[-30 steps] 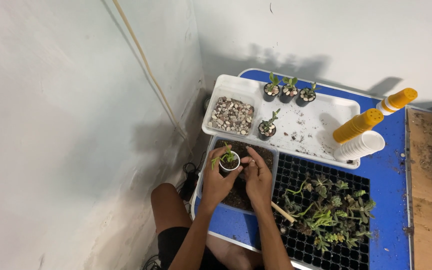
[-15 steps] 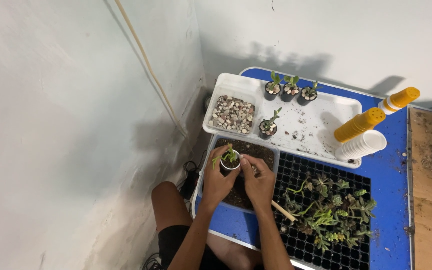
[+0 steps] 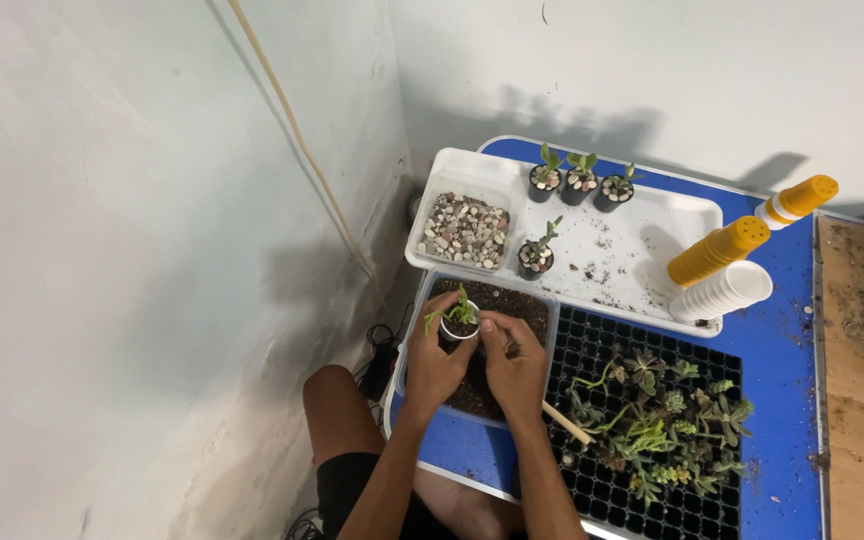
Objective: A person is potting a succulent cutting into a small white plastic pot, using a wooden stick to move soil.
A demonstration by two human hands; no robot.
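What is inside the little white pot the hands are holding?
A small green plant cutting sticks up out of the small white plastic pot, held by the left hand and right hand. The fingers cover the pot's lower part, so any soil inside stays hidden.

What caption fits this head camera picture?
Left hand holds a small white pot with a green cutting over a soil tub; right hand presses in.

The clear plastic tub of dark soil point(image 3: 512, 300) sits on the blue table point(image 3: 782, 350) at its near left corner; over it the left hand point(image 3: 432, 365) holds a small white pot with a green cutting point(image 3: 459, 322), the right hand point(image 3: 514, 368) beside it. Right of the tub lies the black cell tray of green succulents point(image 3: 652, 420). Behind the tub stands the white rectangular tray point(image 3: 642, 250), carrying a heap of pebbles point(image 3: 465, 230) and four small black potted plants point(image 3: 580, 180), with stacked yellow and white pots point(image 3: 722, 270) at its right end.
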